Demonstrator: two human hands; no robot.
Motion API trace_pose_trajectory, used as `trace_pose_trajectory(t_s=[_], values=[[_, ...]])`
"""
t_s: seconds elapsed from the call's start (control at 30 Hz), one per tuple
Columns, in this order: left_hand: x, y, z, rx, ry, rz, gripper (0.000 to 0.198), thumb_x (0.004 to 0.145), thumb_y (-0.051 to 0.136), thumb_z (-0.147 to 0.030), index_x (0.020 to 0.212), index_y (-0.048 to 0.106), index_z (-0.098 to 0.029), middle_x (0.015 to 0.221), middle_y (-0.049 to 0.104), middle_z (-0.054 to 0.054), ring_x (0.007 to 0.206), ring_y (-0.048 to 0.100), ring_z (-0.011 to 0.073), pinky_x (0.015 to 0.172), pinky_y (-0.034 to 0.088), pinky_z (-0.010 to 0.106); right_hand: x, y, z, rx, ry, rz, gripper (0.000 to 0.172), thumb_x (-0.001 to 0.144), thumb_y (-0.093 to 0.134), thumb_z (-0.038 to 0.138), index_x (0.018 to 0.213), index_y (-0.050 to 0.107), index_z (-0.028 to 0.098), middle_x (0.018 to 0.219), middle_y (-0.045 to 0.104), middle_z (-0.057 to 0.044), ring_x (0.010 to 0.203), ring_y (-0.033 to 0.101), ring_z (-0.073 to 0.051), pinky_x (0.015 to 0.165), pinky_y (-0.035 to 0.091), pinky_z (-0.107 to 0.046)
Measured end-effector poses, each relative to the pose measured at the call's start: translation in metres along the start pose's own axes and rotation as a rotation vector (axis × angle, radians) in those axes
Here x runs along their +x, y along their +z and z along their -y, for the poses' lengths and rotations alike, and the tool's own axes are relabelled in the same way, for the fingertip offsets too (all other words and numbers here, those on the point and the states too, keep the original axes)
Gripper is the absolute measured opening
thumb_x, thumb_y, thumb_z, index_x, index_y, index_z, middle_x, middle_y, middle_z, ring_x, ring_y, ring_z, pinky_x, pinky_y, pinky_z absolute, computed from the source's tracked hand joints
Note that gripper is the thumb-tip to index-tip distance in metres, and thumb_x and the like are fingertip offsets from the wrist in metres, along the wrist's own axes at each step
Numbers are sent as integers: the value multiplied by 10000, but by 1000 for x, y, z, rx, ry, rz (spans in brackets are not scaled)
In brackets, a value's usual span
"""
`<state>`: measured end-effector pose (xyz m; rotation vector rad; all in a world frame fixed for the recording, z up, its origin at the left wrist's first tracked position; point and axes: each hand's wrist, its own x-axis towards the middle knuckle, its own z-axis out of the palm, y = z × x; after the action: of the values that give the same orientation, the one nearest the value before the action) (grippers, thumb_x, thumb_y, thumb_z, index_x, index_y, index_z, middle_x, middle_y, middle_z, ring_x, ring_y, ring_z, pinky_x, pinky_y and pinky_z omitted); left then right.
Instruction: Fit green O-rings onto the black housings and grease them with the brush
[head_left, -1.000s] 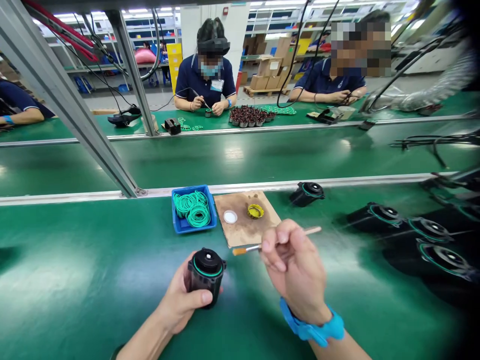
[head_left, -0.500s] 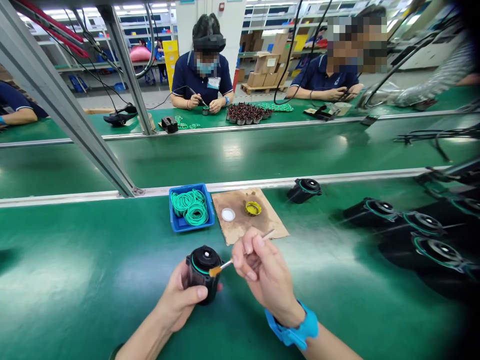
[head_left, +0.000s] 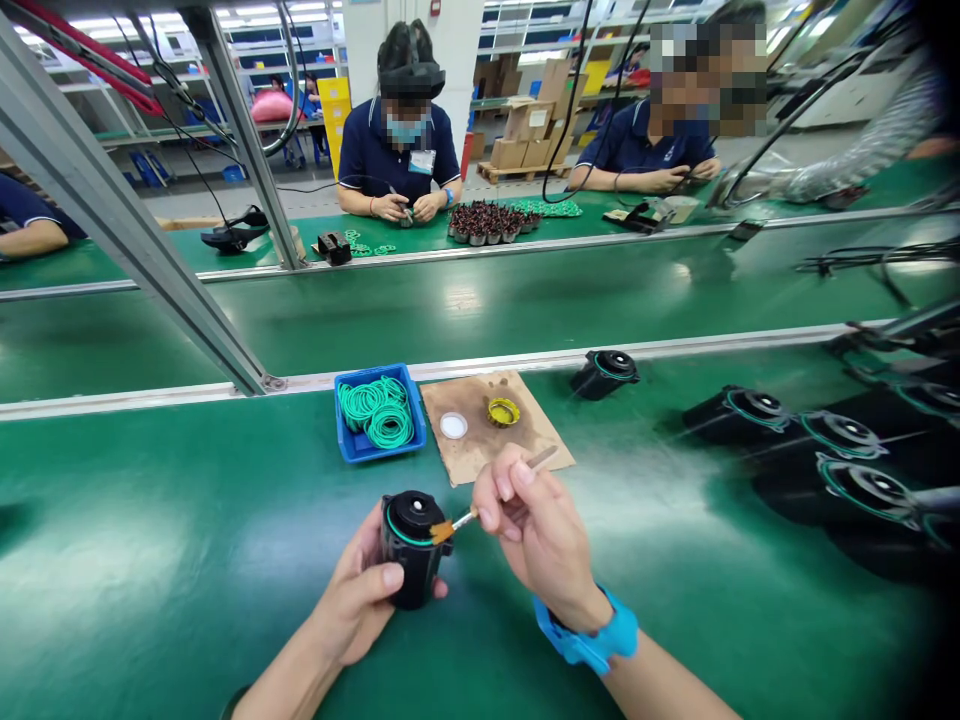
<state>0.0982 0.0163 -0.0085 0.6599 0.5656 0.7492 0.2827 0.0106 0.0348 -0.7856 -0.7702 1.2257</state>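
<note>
My left hand is wrapped round a black cylindrical housing, held nearly upright over the green bench. A green rubber ring circles the housing near its top. Between thumb and fingers, my right hand pinches a small paintbrush. The brush's orange bristles touch the right side of the housing's top rim, at the ring. Beyond my hands lies a piece of brown cardboard with a yellow cap of yellowish stuff and a white round lid on it.
A blue tray of green rings stands left of the cardboard. One black housing lies behind it, and several more crowd the right. A metal post slants at left. Two co-workers sit across the bench.
The brush has moved round the rim from the front to the right side of the housing. My right hand has shifted slightly right, and the housing has turned or tilted a little.
</note>
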Motion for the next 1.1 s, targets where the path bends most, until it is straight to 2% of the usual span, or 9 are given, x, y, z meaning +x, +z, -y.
trace_pose_trajectory(t_s=[0.17,0.23,0.33,0.47,0.63,0.73,0.93,1.1], values=[[1,3,6,2,6,-35,600,550,923,-268,1091,666,-224,974,676,70,860,617,204,617,552,271,-3,-1,-2,-37,-18,23,363,902,569,474,676,468,209,527,558,18,415,234,-81,421,188,-234],[1,3,9,-8,-18,-45,572,562,917,-299,1071,674,-207,952,677,79,866,627,221,619,564,292,-4,-1,-3,-43,-26,28,360,908,564,471,679,471,209,526,557,18,416,235,-81,419,188,-235],[1,0,10,-2,-51,-48,583,565,910,-356,1070,679,-177,957,681,95,880,642,240,704,586,372,-4,-2,-3,-42,-42,32,355,918,559,460,681,481,208,522,552,18,422,244,-84,420,190,-234],[1,-1,8,-4,-43,-45,609,568,905,-357,1098,666,-178,1000,686,106,911,651,260,727,591,400,-3,-4,2,-50,-88,9,362,905,586,459,663,494,206,515,548,13,425,260,-86,415,189,-230],[0,-1,5,-35,-54,10,572,660,846,-364,1151,641,-154,1141,671,166,1071,615,319,781,582,432,1,-4,13,132,-83,-66,352,889,615,462,675,494,210,522,546,41,383,181,-55,386,180,-199],[0,-6,7,-52,-45,32,521,700,812,-361,1144,639,-148,1137,681,174,1061,637,342,777,580,451,1,-2,13,182,-28,-63,343,900,600,455,691,483,209,537,551,48,379,161,-46,381,184,-182],[1,-13,13,-80,-45,61,487,717,796,-356,1131,651,-142,1065,724,152,828,717,256,751,586,410,-3,2,3,234,19,33,340,921,577,433,701,470,196,551,572,43,387,182,-39,389,199,-161],[1,-11,13,-112,-33,113,455,748,771,-333,1146,656,-145,1059,728,143,842,715,247,730,591,377,-5,3,-3,272,27,89,322,935,560,402,707,475,192,559,585,39,400,207,-41,409,216,-162]])
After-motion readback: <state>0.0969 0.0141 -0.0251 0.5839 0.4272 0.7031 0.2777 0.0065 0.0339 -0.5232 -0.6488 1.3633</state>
